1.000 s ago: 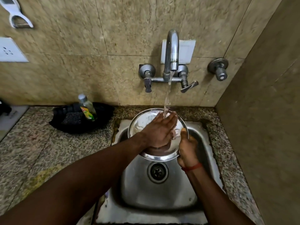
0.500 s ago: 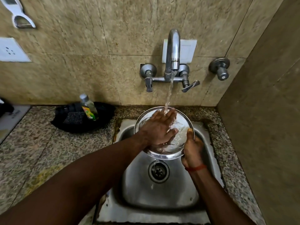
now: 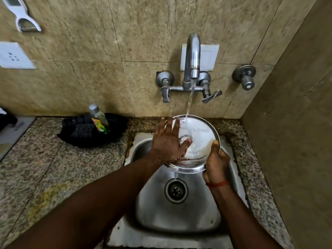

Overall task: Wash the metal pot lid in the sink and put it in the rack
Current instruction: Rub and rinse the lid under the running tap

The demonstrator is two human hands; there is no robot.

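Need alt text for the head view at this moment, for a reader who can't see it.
A person rinses a round metal pot lid under the running tap above a steel sink: the right hand grips its rim while the left hand lies flat on its face. A dish soap bottle stands on the granite counter to the left.

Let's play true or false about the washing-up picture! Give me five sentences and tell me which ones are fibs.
1. Water is running from the tap onto the metal lid. True.
2. The right hand holds the lid by its edge. True.
3. The left hand is turning a tap handle. False: it lies flat on the lid, fingers spread.
4. The lid rests on the bottom of the sink. False: it is held up above the drain.
5. A small bottle stands on the counter to the left of the sink. True.
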